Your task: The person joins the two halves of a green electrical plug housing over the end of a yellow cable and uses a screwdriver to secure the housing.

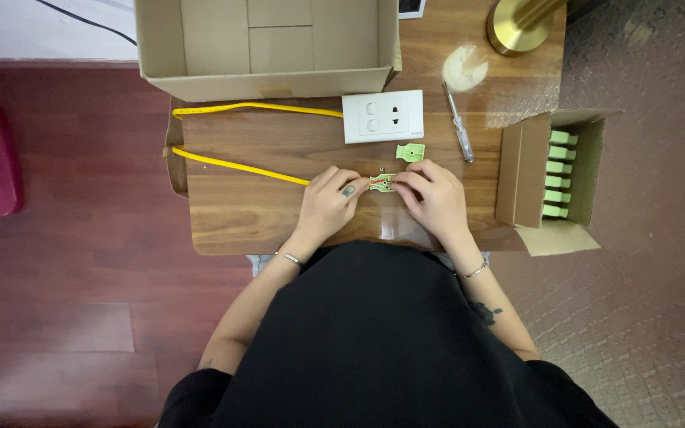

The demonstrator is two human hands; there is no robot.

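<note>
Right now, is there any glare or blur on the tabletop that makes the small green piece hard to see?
Head view: glare shines off the wooden table near the brass lamp base; the green plug half between left hand and right hand looks small, its details soft.

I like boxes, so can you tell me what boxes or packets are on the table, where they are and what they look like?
Large cardboard box: far edge of the wooden table, open, brown, rectangular, nothing visible inside.
Small cardboard box: right edge of the table, open, brown, holding a row of light green plugs.
No screens or signs can be made out.
</note>
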